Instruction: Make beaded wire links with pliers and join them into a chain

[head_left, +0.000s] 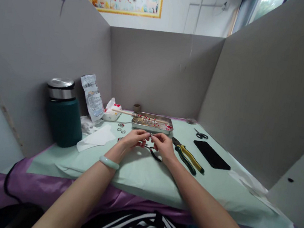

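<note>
My left hand (133, 138) and my right hand (163, 145) meet over the pale green mat (143, 173), fingertips pinched together on a tiny piece I cannot make out. A dark-handled small tool (154, 154) lies under or in my right hand; which, I cannot tell. Just beyond my hands stands a metal tray (152, 128) filled with small beads, some red, with a thin wooden stick (125, 112) resting across its left end. A pale green bangle (108, 162) circles my left wrist.
Yellow-and-green pliers (188, 158), a black phone (211, 154) and small scissors (201, 135) lie to the right. A dark green flask (62, 114), a foil packet (93, 97), tissues (95, 138) and small metal rings (121, 126) sit to the left. Grey partitions enclose three sides.
</note>
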`<state>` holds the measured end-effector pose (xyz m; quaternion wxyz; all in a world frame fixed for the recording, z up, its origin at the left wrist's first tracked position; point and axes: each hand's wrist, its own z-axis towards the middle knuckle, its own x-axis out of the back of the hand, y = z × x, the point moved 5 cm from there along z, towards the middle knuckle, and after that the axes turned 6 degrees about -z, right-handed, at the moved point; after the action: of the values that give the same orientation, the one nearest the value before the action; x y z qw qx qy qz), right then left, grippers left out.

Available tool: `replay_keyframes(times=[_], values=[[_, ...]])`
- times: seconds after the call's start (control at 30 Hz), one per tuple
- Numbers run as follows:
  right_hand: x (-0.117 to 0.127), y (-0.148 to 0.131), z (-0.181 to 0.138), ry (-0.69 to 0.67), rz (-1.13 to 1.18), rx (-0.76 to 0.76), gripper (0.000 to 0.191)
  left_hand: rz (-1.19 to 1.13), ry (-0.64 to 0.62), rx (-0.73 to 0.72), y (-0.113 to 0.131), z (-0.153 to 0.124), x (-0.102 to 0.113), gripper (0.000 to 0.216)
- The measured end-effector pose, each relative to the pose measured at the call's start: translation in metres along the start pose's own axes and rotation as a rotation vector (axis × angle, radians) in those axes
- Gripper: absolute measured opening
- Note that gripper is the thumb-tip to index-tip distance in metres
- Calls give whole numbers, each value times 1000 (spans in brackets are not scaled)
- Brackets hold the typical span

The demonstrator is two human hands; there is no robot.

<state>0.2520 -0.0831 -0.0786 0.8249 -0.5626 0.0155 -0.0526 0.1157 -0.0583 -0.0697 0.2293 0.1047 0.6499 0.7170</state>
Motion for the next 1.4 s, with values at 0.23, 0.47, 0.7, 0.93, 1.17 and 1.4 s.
replay_keyframes(times=[0.23,0.47,0.7,0.93,1.17,1.4], values=[[-3,-1,-1,-74,93,-42,26,-16,-41,-18,-2,3,-2,29],[0,2,0,-53,100,-63,27,-16,1,9,-2,1,-2,37],[-1,8,1,-55,50,-90,26,211,11,-96,5,-2,-3,29],[-2,10,1,-43,7,-128,20,323,68,-87,4,1,-1,18],[-3,13,-1,-54,-71,-121,23,369,146,-58,3,2,9,13],[0,13,-2,-46,-134,-103,23,368,334,-10,43,-19,63,18]])
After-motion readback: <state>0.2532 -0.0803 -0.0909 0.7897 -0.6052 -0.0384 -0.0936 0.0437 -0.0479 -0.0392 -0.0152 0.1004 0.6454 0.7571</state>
